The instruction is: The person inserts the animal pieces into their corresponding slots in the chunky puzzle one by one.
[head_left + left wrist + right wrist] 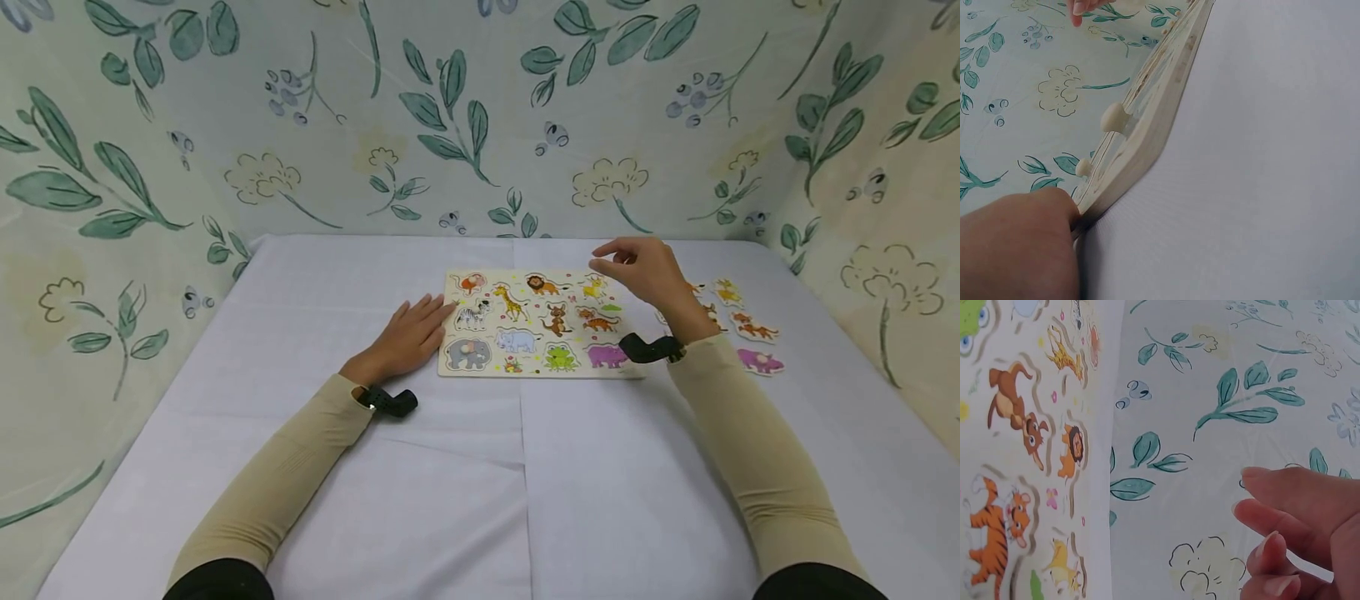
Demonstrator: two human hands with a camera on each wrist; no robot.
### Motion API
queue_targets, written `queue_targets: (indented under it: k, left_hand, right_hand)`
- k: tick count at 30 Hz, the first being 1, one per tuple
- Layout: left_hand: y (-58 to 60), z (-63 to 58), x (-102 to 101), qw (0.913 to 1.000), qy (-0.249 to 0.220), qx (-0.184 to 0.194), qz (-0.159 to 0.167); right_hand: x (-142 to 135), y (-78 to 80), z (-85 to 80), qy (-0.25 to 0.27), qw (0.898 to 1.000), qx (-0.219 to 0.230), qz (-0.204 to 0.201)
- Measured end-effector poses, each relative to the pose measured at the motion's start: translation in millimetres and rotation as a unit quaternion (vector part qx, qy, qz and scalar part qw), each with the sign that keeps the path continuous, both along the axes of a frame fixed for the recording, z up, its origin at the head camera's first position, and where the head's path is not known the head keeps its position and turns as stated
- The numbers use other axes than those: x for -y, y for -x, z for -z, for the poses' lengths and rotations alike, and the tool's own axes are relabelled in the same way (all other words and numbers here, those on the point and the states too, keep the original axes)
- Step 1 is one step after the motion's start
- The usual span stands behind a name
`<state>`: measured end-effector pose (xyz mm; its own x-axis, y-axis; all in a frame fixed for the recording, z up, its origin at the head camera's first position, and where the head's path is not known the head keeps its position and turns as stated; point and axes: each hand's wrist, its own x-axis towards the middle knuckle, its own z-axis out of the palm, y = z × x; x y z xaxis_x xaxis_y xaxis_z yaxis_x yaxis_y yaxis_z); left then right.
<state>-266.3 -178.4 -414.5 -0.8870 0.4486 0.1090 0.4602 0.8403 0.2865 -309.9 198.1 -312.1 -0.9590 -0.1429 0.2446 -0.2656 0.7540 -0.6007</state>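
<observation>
A pale wooden puzzle board (540,321) printed with animals lies on the white cloth. My left hand (408,337) rests with straight fingers beside the board's left edge, fingertips right at it. Wooden knobs (1115,119) stand up from the board's face in the left wrist view. My right hand (641,268) hovers at the board's far right corner, its fingers loosely bent and nothing between them. In the right wrist view the right hand (1304,531) shows a gap between thumb and fingers, beside the tiger (997,534), the kangaroo (1016,419) and the lion (1071,450).
Right of the board lie several loose animal pieces, among them a tiger piece (753,327), a purple hippo piece (761,362) and a yellow piece (727,292). The right wrist partly covers others. A leaf-patterned cloth (450,125) hangs behind the table.
</observation>
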Motion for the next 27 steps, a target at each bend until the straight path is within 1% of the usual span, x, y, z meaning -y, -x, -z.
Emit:
queue_targets:
  k: [6, 11, 15, 23, 27]
  left_hand:
    - [-1.1, -0.5, -1, 1.0000, -0.002, 0.008, -0.002]
    - [-0.6, -1.7, -1, 1.0000, -0.001, 0.007, 0.001]
    - [-0.4, -1.6, -1, 1.0000, -0.002, 0.004, 0.000]
    - [0.6, 0.0, -1, 1.0000, 0.001, 0.004, 0.002]
    - [0.8, -0.6, -1, 1.0000, 0.001, 0.006, 0.001]
  right_hand:
    - [-18, -0.9, -2.5, -0.020, 0.999, 0.018, -0.018]
    - [-30, -0.7, -6.0, -0.045, 0.998, 0.028, -0.022]
    - [-34, -1.4, -9.1, -0.053, 0.998, 0.039, -0.022]
    - [-46, 3.7, -4.0, -0.066, 0.995, 0.071, -0.011]
    - [-52, 3.7, -1.8, -0.068, 0.993, 0.094, -0.008]
